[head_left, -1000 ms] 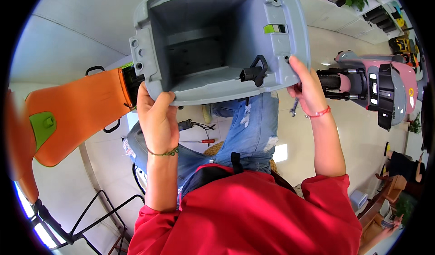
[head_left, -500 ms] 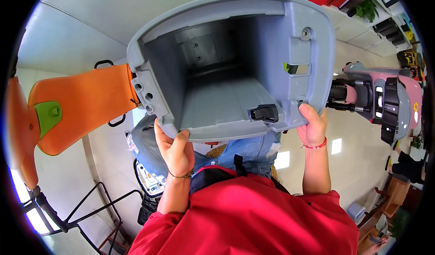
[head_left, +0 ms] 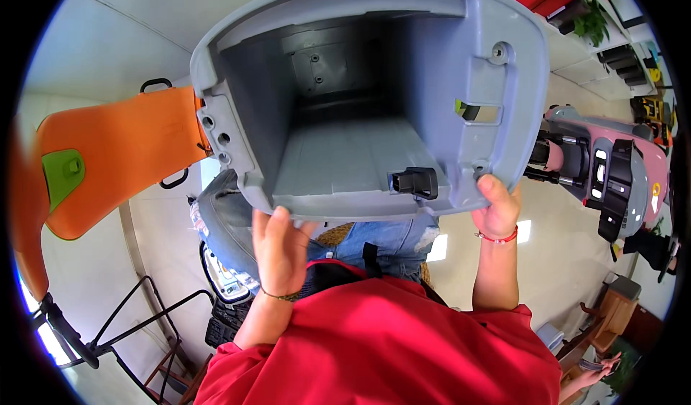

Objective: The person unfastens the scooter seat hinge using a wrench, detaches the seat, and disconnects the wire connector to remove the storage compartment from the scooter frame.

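A large grey plastic housing, hollow and open toward me, fills the upper middle. Inside its lower lip sits a black plug connector; screw holes and a rectangular slot line its right side. My right hand grips the lower right corner, thumb over the rim and the other fingers mostly hidden behind. At the lower left edge, my left hand has its fingers stretched out and apart, the tips against or just under the rim; exact contact is hard to see.
An orange plastic body with a green cap and black handles reaches in from the left. On the right stands a pink and grey machine. A black tube frame is at lower left. Shelves with plants and a person's hand show at the right rim.
The grey housing looks larger and nearer and has risen slightly. My left hand has loosened from its thumb grip and straightened its fingers. My right hand keeps hold of the corner.
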A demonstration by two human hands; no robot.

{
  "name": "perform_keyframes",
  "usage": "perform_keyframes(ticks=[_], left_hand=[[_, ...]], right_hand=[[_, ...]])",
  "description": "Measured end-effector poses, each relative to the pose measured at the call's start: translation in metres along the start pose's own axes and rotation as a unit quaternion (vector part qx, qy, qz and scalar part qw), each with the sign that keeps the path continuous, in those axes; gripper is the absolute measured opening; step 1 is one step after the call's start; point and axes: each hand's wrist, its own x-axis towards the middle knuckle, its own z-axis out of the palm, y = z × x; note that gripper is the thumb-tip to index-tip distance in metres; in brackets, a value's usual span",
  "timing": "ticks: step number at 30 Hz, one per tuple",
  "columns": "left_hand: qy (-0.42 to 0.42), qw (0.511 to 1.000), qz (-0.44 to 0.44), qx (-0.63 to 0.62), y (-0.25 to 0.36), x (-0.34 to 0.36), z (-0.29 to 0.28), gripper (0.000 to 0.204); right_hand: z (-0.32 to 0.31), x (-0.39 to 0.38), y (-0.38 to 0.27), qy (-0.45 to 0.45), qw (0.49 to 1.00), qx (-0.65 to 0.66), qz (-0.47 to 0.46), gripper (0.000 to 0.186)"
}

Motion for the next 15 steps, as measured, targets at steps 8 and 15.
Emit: perform_keyframes(ticks=[8, 15], left_hand=[[-0.147, 0.978, -0.137, -0.056, -0.025, 0.018, 0.034, 0.039], [-0.153, 0.963, -0.16, -0.151, -0.023, 0.014, 0.036, 0.035]], right_hand=[[0.013, -0.001, -0.013, 0.026, 0.998, -0.059, -0.02, 0.053], [0.029, -0.003, -0.057, 0.151, 0.872, -0.424, -0.192, 0.046]])
